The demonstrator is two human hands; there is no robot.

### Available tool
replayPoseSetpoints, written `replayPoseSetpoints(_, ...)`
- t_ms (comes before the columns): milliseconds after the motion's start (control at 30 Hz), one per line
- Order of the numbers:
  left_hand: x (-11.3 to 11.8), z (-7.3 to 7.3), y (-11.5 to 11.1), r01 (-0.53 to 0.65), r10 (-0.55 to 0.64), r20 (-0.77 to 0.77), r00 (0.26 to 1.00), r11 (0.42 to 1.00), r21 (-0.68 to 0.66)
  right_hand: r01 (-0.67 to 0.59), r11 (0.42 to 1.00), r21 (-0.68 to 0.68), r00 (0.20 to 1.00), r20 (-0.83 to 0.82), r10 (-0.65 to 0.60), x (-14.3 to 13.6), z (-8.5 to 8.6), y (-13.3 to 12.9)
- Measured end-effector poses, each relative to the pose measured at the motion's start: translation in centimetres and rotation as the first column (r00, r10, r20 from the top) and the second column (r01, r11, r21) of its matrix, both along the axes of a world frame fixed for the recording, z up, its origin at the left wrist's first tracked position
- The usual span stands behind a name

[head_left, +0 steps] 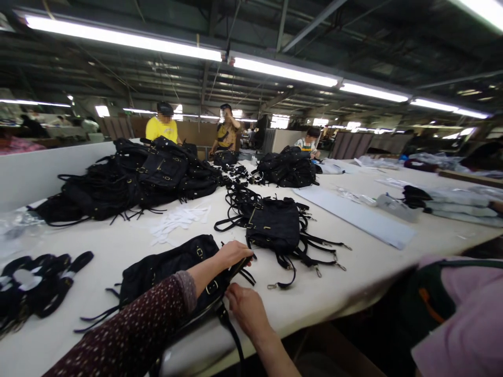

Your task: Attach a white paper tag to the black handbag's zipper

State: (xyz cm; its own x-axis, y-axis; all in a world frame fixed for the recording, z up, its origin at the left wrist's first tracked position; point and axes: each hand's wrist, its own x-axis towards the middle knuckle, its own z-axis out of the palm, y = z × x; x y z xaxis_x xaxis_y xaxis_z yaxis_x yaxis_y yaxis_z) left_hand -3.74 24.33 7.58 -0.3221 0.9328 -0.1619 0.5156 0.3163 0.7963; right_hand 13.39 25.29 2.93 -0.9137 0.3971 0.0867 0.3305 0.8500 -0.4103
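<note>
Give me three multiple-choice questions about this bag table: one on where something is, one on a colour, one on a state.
1. Where does the left hand rest?
A. on the near black bag
B. on the white paper strips
C. on the grey sheet

2. What colour is the left sleeve?
A. plain yellow
B. dark with small dots
C. white

3. How does the bag beyond the hands lie?
A. hanging
B. flat, straps spread
C. boxed

A: the hand lies on its top edge.
B: dotted dark fabric.
B: straps fan across the table.
</note>
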Motion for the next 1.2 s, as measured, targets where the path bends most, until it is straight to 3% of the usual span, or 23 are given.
replayPoseSetpoints(233,2.1,-0.4,-1.4,0.037,-0.107,-0.305,0.946,0.973,-0.227,0.147,0.989,-0.026,0.989,-0.018,-0.148,1.5,-1.1,2.6)
replayPoseSetpoints(467,1.7,-2.2,-0.7,-0.003,-0.144,-0.471,0.87,0.955,-0.297,0.126,0.987,0.101,0.989,0.063,-0.133,0.1,-1.2,3.1)
replayPoseSetpoints(667,0.1,-4.3,-0.7,-0.064,-0.078,-0.455,0.887,0.955,-0.289,0.054,0.994,0.097,0.993,0.103,-0.064,-1.6,-1.0,3.2)
replayPoseSetpoints(867,-1.3,-5.0,-0.4,-0.083,-0.035,-0.408,0.912,0.96,-0.267,-0.151,0.988,0.015,0.982,0.118,0.148,-1.1,-1.3,-2.9)
replayPoseSetpoints(967,-1.6,-5.0,-0.4,-0.08,-0.022,-0.373,0.927,0.964,-0.255,-0.162,0.987,-0.022,0.982,0.091,0.164,-0.9,-1.6,-5.3)
replayPoseSetpoints(1067,-1.6,-4.7,-0.5,-0.07,-0.009,-0.322,0.947,0.97,-0.231,-0.14,0.99,-0.029,0.987,0.074,0.142,-1.3,-1.5,-6.0)
replayPoseSetpoints(1200,-1.6,-2.1,-2.0,-0.001,-0.022,-0.182,0.983,0.992,-0.126,-0.186,0.983,-0.008,0.979,0.084,0.186,-1.2,-0.7,-5.8)
